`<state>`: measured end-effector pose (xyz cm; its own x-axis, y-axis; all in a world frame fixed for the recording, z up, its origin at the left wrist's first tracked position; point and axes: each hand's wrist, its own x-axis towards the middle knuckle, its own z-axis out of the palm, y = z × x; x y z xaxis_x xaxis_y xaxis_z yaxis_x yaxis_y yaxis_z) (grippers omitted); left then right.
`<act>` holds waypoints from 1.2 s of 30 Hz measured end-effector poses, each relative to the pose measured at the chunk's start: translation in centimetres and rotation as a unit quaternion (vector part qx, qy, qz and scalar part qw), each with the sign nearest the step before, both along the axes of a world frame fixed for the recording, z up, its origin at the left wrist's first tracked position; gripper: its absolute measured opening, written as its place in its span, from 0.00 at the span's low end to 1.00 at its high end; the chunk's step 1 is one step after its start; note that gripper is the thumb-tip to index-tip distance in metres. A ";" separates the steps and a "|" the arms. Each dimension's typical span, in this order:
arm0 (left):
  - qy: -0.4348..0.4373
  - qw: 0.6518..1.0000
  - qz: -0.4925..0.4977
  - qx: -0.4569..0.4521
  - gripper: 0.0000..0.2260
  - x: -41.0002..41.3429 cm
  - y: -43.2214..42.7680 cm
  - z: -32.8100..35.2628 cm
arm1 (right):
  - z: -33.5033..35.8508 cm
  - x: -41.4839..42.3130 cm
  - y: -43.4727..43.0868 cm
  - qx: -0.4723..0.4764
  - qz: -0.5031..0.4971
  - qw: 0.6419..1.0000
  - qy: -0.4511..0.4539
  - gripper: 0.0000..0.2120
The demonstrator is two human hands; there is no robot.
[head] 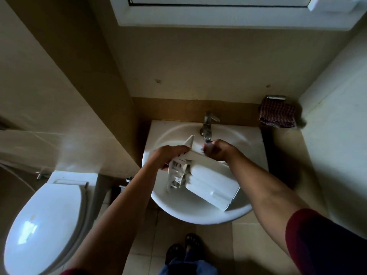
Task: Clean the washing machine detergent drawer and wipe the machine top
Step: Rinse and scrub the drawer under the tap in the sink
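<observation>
The white plastic detergent drawer [212, 183] lies tilted across the white sink [190, 215], its underside facing up and its ribbed compartments showing on the left. My left hand [168, 155] grips the drawer's left side near its front panel. My right hand [218, 150] is curled round the drawer's far edge, right under the spout of the metal tap [207, 124]. I cannot tell whether water is running. The washing machine is out of view.
A dark red checked cloth [277, 115] hangs from a holder on the wall right of the sink. A toilet [45, 215] with its lid down stands at the lower left. A window [218, 12] sits above. My feet [184, 247] stand on the tiled floor.
</observation>
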<state>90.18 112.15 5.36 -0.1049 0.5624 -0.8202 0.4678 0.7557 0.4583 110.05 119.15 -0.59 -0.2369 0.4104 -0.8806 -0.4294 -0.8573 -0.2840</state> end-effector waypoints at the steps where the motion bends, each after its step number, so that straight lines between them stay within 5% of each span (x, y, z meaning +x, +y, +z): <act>1: 0.000 1.000 0.001 -0.010 0.21 0.2 0.3 0.1 | 0.1 0.2 -0.1 0.012 0.018 1.000 0.007 0.15; 5: 0.008 1.000 0.018 -0.017 0.21 0.7 0.6 -0.1 | 1.7 0.8 -0.4 0.093 0.156 0.982 -0.042 0.15; 10: 0.026 1.000 0.011 -0.012 0.21 1.5 1.5 -0.5 | 5.7 1.7 1.0 0.137 0.239 0.960 0.041 0.14; 13: 0.019 0.995 -0.036 -0.091 0.24 2.1 2.1 -0.1 | 7.5 2.2 1.3 0.240 0.401 0.884 0.022 0.13; 16: -0.005 0.982 -0.086 -0.169 0.20 1.8 2.4 0.0 | 8.0 1.9 0.9 0.326 0.538 0.757 -0.176 0.13; 18: -0.032 0.975 -0.091 -0.201 0.20 1.2 2.4 -0.1 | 7.6 1.6 0.8 0.378 0.543 0.703 -0.262 0.14; 22: -0.046 0.978 -0.081 -0.185 0.21 0.9 1.8 -0.4 | 6.5 1.6 0.0 0.417 0.487 0.710 -0.289 0.12; 24: -0.058 0.984 -0.053 -0.161 0.25 1.0 1.3 -0.7 | 6.1 2.0 -0.1 0.434 0.478 0.686 -0.334 0.10; 29: -0.096 0.991 0.039 -0.081 0.30 0.9 -1.0 -1.5 | 4.0 4.2 0.4 0.414 0.389 0.598 -0.566 0.05; 31: -0.106 0.991 0.070 -0.045 0.31 1.0 -2.2 -2.2 | 3.2 5.1 0.4 0.378 0.366 0.606 -0.597 0.10; 36: -0.129 0.979 0.099 0.121 0.35 2.4 -5.0 -3.2 | 1.8 5.7 -0.1 0.309 0.348 0.715 -0.522 0.24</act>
